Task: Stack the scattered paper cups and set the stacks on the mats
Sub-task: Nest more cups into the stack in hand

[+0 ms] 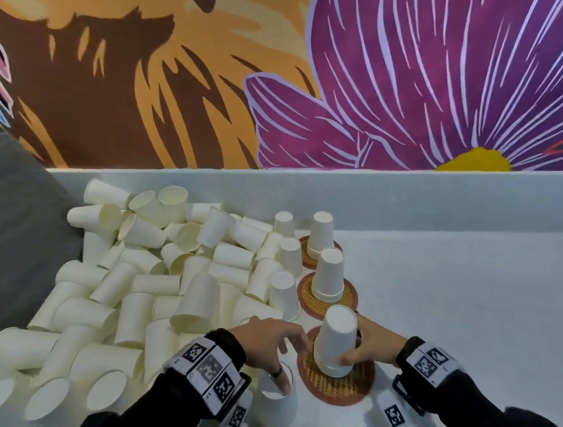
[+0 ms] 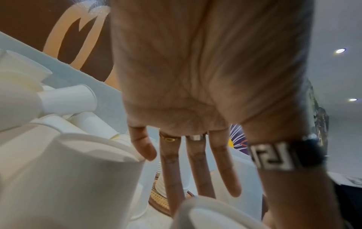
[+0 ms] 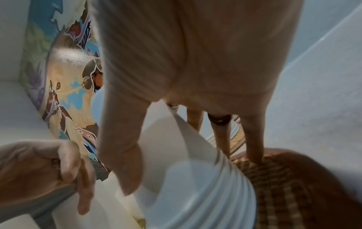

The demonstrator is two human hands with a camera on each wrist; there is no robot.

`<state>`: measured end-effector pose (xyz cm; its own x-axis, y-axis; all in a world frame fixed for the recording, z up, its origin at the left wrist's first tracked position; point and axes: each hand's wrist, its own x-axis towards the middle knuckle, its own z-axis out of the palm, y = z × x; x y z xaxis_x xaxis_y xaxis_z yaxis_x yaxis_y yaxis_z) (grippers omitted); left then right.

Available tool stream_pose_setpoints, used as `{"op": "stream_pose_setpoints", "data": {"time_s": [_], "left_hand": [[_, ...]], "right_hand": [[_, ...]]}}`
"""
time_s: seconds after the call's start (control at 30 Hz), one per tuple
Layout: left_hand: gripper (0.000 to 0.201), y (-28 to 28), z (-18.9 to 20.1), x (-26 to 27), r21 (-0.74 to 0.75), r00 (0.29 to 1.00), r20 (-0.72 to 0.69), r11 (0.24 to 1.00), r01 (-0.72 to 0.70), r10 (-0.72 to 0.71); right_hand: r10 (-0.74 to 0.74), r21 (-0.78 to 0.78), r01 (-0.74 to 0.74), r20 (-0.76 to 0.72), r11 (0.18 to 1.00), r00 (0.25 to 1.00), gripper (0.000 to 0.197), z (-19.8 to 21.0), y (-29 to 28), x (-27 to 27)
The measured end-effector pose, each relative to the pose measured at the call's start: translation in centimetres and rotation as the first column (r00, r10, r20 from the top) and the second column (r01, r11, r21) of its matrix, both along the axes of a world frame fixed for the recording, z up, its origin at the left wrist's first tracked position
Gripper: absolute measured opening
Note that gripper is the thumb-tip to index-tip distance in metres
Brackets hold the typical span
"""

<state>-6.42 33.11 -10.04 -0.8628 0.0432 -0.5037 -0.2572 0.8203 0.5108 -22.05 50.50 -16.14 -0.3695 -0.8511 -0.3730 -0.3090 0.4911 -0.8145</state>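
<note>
Nearest, the left hand (image 1: 269, 344) hovers with loosely spread fingers over an upturned white paper cup (image 1: 275, 404). Beside it, the right hand (image 1: 369, 345) pinches a leaning stack of white paper cups (image 1: 334, 341) on a round woven mat (image 1: 334, 386); straightening it before release seems wise.

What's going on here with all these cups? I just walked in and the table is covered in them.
A person is stacking paper cups and setting the stacks on woven mats. The right hand grips the base of a stack standing upside down on the nearest mat. The left hand reaches down with fingers on a lone upside-down cup beside that mat. Two farther mats already hold stacks, and a big pile of loose cups lies on the left.
</note>
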Motion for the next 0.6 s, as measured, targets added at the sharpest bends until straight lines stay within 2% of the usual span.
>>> {"op": "stream_pose_setpoints", "data": {"time_s": [0.13,0.2,0.27,0.37,0.47,0.6], "left_hand": [[0.06,0.1,0.3,0.1,-0.02,1.0,-0.01,1.0,0.011,-0.012],[0.061,-0.1,0.4,0.2,-0.011,1.0,-0.025,1.0,0.011,-0.012],[0.061,-0.4,0.7,0.3,0.011,0.999,-0.05,1.0,-0.004,0.004],[0.06,-1.4,1.4,0.6,0.04,0.993,-0.105,0.997,-0.059,0.063],[0.058,-3.0,2.3,1.2,0.076,0.978,-0.155,0.989,-0.126,0.137],[0.054,-5.8,3.7,2.2,0.091,0.95,-0.218,0.974,-0.208,0.223]], "right_hand": [[0.022,-0.024,-0.021,0.05,0.999,0.998,0.091,1.4,1.1,-0.4],[0.022,-0.077,-0.019,0.036,0.997,0.999,0.096,3.2,1.4,-0.8],[-0.03,-0.117,0.026,-0.032,0.993,0.999,0.086,5.4,1.5,-1.1],[-0.132,-0.172,0.095,-0.219,0.98,0.967,0.078,8.7,0.6,-1.2],[-0.134,-0.22,0.054,-0.37,0.974,0.919,0.06,12.2,-1.5,-0.3],[-0.058,-0.243,-0.057,-0.441,0.968,0.896,0.049,15.1,-5.2,1.2]]}}
